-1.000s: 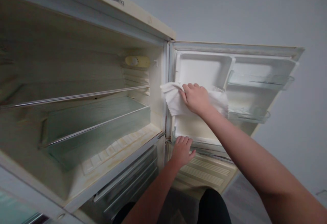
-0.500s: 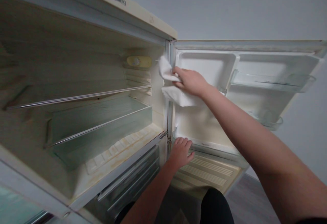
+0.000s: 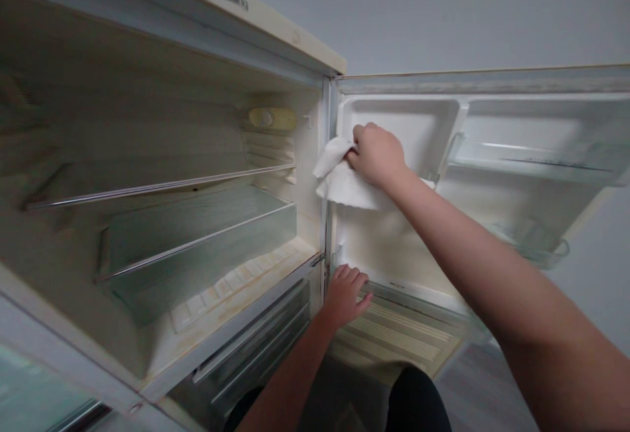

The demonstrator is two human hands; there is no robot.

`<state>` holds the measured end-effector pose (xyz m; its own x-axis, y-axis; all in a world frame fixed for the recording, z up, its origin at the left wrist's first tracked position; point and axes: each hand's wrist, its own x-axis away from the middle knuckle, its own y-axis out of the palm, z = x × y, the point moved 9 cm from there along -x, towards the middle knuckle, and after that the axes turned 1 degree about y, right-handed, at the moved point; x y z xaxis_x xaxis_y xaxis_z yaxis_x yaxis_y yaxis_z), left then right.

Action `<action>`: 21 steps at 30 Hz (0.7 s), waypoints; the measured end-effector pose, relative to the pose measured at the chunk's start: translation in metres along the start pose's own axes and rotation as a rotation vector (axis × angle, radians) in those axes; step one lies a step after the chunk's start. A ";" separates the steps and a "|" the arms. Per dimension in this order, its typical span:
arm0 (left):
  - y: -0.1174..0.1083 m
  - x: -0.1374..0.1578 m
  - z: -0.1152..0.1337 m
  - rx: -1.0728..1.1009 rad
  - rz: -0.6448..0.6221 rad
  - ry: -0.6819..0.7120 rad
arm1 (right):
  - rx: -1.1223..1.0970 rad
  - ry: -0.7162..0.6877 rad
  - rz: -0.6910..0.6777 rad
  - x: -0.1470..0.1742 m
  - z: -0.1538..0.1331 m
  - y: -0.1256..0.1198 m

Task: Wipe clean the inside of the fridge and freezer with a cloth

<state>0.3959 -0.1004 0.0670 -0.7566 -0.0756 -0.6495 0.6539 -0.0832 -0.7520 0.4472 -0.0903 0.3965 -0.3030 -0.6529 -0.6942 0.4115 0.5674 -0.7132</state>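
A white cloth (image 3: 352,186) hangs bunched in the closed fingers of my right hand (image 3: 378,153), close to the hinge side of the open fridge door (image 3: 394,235). Whether the cloth presses on the door liner or hangs just off it, I cannot tell. Lower down, my left hand (image 3: 346,294) lies with its fingers spread on the lower edge of that door, near the hinge (image 3: 317,260). Nothing is in the left hand.
The open fridge compartment (image 3: 266,255) on the left has a glass shelf (image 3: 167,186) and a clear drawer (image 3: 236,235), with brownish stains on its floor. Clear door racks (image 3: 536,156) are at right. Below stands a freezer section (image 3: 266,346) with its door (image 3: 408,333) open.
My right hand has moved slightly right with the cloth, away from the compartment's side wall, and the cloth is more gathered. My left hand stays at the lower edge of the door.
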 end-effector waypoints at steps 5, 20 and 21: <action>0.000 0.000 0.000 0.008 0.023 0.002 | 0.050 0.115 0.014 0.003 0.003 -0.004; -0.003 -0.001 -0.001 0.025 0.058 -0.010 | -0.195 0.048 -0.288 -0.009 0.009 0.035; -0.003 -0.001 -0.001 0.026 0.065 -0.011 | -0.203 0.041 -0.298 -0.009 0.008 0.036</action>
<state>0.3947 -0.0991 0.0697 -0.7126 -0.0924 -0.6954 0.7015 -0.1031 -0.7052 0.4716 -0.0681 0.3774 -0.4200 -0.7862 -0.4534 0.1218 0.4462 -0.8866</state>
